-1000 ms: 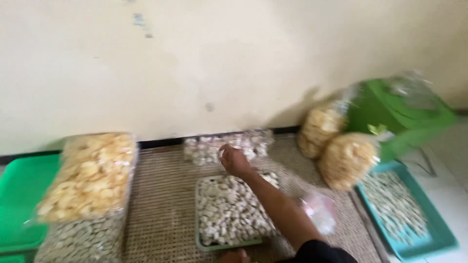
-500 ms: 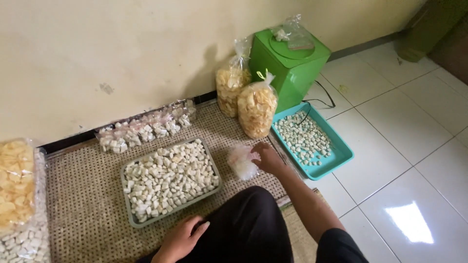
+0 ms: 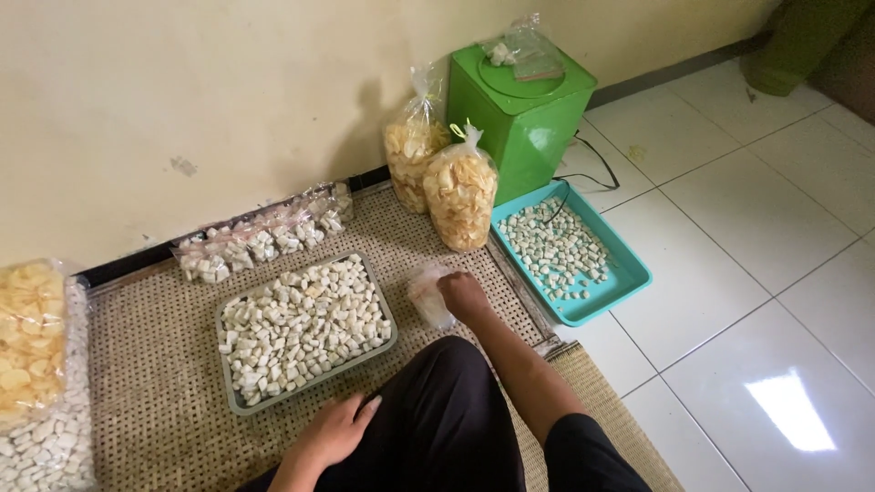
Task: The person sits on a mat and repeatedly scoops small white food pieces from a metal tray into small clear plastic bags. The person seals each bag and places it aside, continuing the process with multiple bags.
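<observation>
Seated on a woven mat, the right hand grasps a small clear plastic bag at three o'clock of the grey tray of white crackers, the left hand rests released at its six o'clock edge; the flimsy bag could slip.

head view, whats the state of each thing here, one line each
right hand: fingers closed on the small clear bag
small clear bag: crumpled, on the woven mat
left hand: open, flat on the mat, holding nothing
grey tray: full of white pieces
teal tray: thinly filled with white pieces
two chip bags: upright, full, tied shut
green bin: lid on, a bag on top
</observation>
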